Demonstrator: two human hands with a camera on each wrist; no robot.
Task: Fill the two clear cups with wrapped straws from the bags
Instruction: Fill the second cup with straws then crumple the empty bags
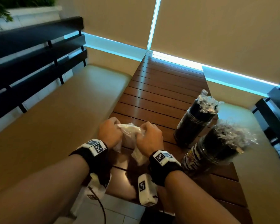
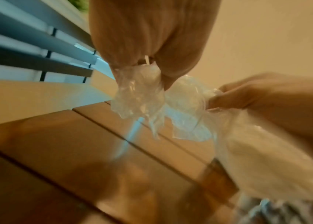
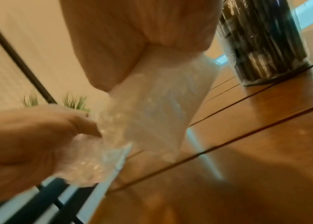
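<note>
A clear plastic bag point(image 1: 130, 135) hangs crumpled between both hands above the near end of the wooden table point(image 1: 160, 88). My left hand point(image 1: 110, 132) grips its left side and my right hand point(image 1: 149, 137) grips its right side, fingers curled into the film. In the left wrist view the left hand point(image 2: 152, 66) pinches bunched film of the bag point(image 2: 148, 98). The right wrist view has the right hand point(image 3: 148, 45) clenched on the bag point(image 3: 152, 109). Two clear cups stand packed with dark wrapped straws, one further off point(image 1: 196, 123) and one nearer point(image 1: 215, 147).
Padded benches point(image 1: 58, 110) run along both sides of the table, with a dark slatted backrest point(image 1: 31, 54) on the left. Beige blinds point(image 1: 200, 29) close off the far end. A cable hangs from my left wrist below the table edge.
</note>
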